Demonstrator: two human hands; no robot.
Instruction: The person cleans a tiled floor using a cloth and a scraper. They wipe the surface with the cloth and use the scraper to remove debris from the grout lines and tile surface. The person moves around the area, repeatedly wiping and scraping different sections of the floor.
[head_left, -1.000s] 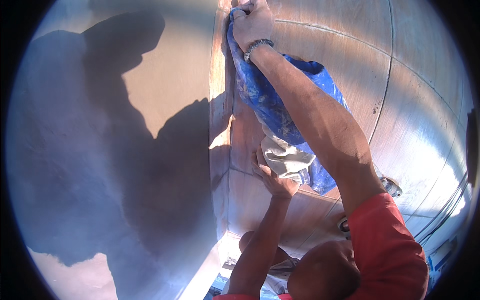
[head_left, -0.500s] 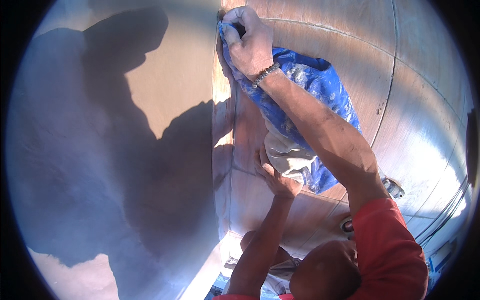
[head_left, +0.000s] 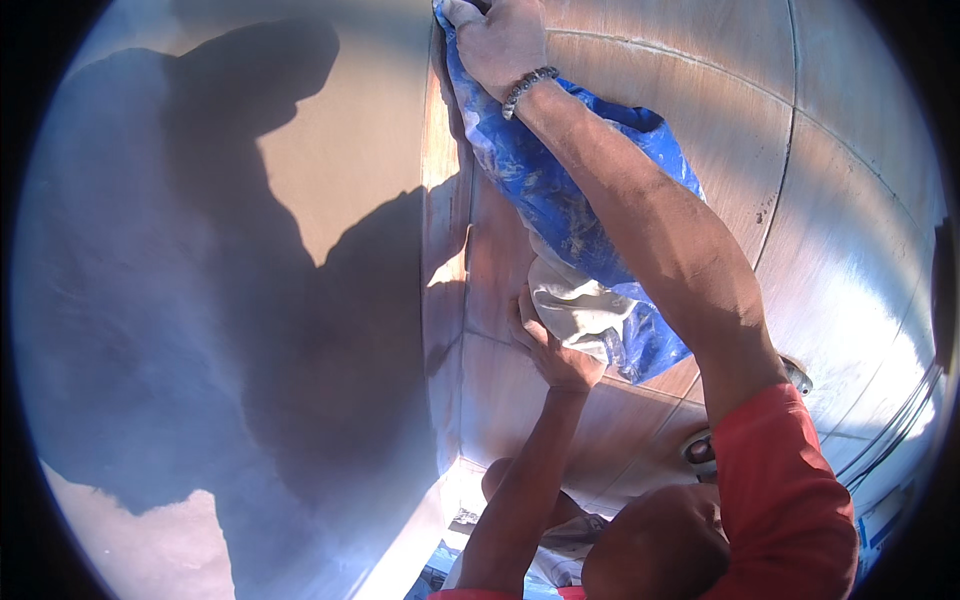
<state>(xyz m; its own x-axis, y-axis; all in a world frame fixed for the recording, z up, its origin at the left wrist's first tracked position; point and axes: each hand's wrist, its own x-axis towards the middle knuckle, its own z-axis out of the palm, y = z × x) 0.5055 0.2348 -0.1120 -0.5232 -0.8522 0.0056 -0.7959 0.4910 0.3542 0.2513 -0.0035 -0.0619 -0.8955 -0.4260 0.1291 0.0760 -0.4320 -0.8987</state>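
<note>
A blue plastic sheet or bag (head_left: 560,205), smeared with white, stretches over the tiles beside the foot of the wall. At its far end, my right hand (head_left: 500,45), with a beaded bracelet above it, pinches the edge close to the wall; its fingertips are partly cut off by the frame's top. A bunched whitish piece (head_left: 575,305), like cloth or the sheet's pale inner side, bulges from the near end. Curled against this piece is my left hand (head_left: 560,355), closed on its near-left side, part of the fingers hidden.
On the left rises a smooth beige wall (head_left: 330,130) with a large dark shadow on it. A narrow tile skirting (head_left: 445,210) follows its foot. Brownish tiles (head_left: 690,50) with pale joints cover the floor. Thin dark cables (head_left: 895,430) run along the right.
My right hand has slid farther away along the wall's foot, drawing the blue sheet's edge with it and pulling it tauter. My left hand and the whitish piece have stayed nearly in place.
</note>
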